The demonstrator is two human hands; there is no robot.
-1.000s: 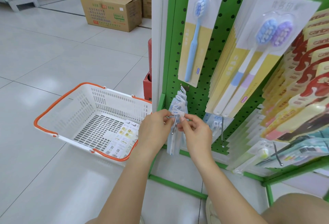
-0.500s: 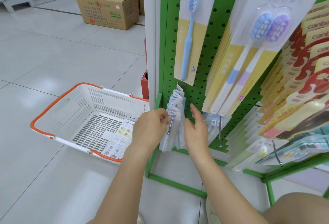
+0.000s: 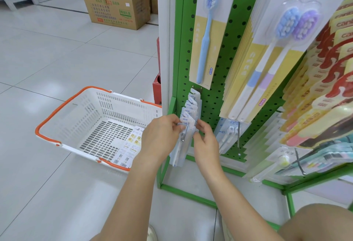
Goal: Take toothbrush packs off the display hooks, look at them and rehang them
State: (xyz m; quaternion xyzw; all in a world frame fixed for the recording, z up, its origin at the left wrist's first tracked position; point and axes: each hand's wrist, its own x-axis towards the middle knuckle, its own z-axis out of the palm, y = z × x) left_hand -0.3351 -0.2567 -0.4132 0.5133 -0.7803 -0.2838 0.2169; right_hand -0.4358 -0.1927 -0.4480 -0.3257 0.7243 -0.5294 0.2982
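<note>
The packs (image 3: 191,110) hung in a row on a low hook (image 3: 184,132) of the green pegboard (image 3: 215,95), just above the floor. The left hand (image 3: 160,135) pinched the top of the front pack at the hook's end. The right hand (image 3: 205,141) touched the same pack from the other side with curled fingers; whether it gripped the pack, I cannot tell. Left of the rack, a white basket (image 3: 91,118) stood on the floor, some packs lying inside.
</note>
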